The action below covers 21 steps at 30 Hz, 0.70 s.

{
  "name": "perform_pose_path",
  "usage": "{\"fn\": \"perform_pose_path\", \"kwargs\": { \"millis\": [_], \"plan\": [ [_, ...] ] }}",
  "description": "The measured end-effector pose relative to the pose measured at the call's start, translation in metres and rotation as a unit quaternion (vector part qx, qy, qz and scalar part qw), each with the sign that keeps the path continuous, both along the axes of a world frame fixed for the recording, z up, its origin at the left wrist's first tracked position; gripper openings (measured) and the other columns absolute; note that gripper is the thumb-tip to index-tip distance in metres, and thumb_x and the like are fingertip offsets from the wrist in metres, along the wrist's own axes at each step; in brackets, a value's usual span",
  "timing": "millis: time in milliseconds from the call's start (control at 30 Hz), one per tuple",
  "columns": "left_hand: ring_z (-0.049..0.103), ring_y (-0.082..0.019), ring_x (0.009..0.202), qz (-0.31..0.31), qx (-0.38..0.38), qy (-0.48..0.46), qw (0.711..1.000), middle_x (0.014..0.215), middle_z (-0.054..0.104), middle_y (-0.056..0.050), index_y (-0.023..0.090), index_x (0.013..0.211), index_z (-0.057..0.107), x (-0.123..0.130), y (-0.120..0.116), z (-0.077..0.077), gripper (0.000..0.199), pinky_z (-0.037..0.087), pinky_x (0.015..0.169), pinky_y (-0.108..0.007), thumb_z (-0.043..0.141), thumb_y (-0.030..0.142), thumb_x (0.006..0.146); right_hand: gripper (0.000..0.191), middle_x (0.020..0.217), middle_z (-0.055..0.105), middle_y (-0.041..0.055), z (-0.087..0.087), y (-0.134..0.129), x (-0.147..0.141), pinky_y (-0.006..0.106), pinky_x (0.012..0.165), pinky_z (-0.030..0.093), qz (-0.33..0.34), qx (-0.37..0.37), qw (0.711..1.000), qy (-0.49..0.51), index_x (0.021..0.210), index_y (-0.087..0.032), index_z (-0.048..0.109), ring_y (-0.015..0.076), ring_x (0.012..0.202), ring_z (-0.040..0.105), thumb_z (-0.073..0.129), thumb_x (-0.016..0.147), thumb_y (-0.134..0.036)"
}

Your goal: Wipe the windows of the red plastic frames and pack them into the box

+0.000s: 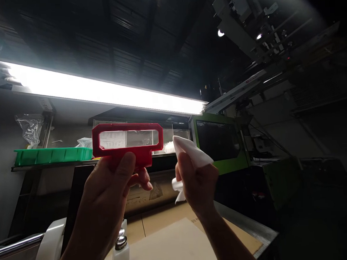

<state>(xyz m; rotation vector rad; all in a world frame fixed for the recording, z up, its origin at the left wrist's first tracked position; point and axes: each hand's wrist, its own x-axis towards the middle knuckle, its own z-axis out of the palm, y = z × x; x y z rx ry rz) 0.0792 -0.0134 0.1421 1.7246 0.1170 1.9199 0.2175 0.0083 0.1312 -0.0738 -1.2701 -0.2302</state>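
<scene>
My left hand (107, 191) grips a red plastic frame (128, 151) by its lower part, thumb in front. The frame is upright, with a long window through which a printed sheet shows behind. To the right of the frame, my right hand (198, 183) is closed around a white cloth or tissue (193, 152); one end sticks up above the thumb and another hangs below. A small gap separates the cloth from the red frame.
A bright tube light (110, 90) hangs above a shelf with a green tray (54, 155). Below are cardboard (168, 246) on a bench and a white bottle with a metal top (121, 257). A green machine (220, 139) stands at right.
</scene>
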Motion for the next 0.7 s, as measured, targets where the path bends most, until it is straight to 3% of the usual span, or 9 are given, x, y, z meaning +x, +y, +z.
{"fn": "perform_pose_path", "kwargs": {
  "millis": [100,167,267,467,600,700],
  "plan": [
    [0.057,-0.009,0.054,0.003,-0.002,0.006,1.000,0.063,0.065,0.004,0.020,0.078,0.064,-0.001,0.000,0.002,0.013,0.052,0.052,-0.018,0.060,0.032,0.083,0.025,0.049,0.040,-0.0063,0.005,-0.004,0.014,0.023,0.040,0.029,-0.210,0.153,0.964,-0.047,0.059,-0.018,0.053,0.0055,0.041,0.033,0.061,0.082,-0.018],
    [0.057,-0.009,0.053,0.004,-0.002,0.007,1.000,0.062,0.065,0.004,0.021,0.077,0.064,0.000,0.001,0.002,0.013,0.051,0.052,-0.018,0.060,0.032,0.083,0.029,0.050,0.037,-0.0058,0.009,-0.005,0.022,0.024,0.042,0.029,-0.306,0.185,0.930,-0.079,0.056,-0.018,0.049,0.0064,0.044,0.030,0.060,0.083,-0.022],
    [0.056,-0.009,0.054,0.007,0.000,0.014,1.000,0.063,0.065,0.005,0.022,0.077,0.065,0.003,0.001,0.002,0.013,0.052,0.051,-0.018,0.061,0.033,0.082,0.036,0.050,0.035,-0.0056,0.014,-0.007,0.026,0.025,0.043,0.027,-0.395,0.201,0.892,-0.092,0.052,-0.018,0.048,0.0069,0.045,0.027,0.057,0.086,-0.027],
    [0.056,-0.010,0.052,0.018,0.017,0.027,0.999,0.059,0.063,0.005,0.025,0.077,0.066,0.004,0.001,-0.001,0.012,0.051,0.050,-0.018,0.062,0.035,0.081,0.039,0.046,0.035,-0.0061,0.022,-0.018,0.018,0.024,0.043,0.024,-0.483,0.214,0.843,-0.100,0.049,-0.016,0.049,0.0063,0.044,0.027,0.056,0.086,-0.025],
    [0.056,-0.010,0.052,0.027,0.013,0.031,0.999,0.058,0.062,0.006,0.024,0.073,0.065,0.001,0.004,-0.001,0.014,0.051,0.050,-0.019,0.062,0.036,0.081,0.040,0.047,0.036,-0.0060,0.023,-0.013,0.020,0.023,0.043,0.024,-0.499,0.231,0.828,-0.110,0.049,-0.017,0.051,0.0066,0.045,0.028,0.056,0.087,-0.029],
    [0.057,-0.010,0.052,0.040,0.003,0.044,0.998,0.058,0.063,0.005,0.023,0.072,0.064,-0.001,0.006,-0.001,0.019,0.051,0.052,-0.019,0.061,0.040,0.080,0.042,0.047,0.033,-0.0061,0.019,-0.007,0.025,0.024,0.044,0.024,-0.484,0.241,0.832,-0.125,0.048,-0.017,0.048,0.0070,0.045,0.025,0.055,0.087,-0.031]
  ]
}}
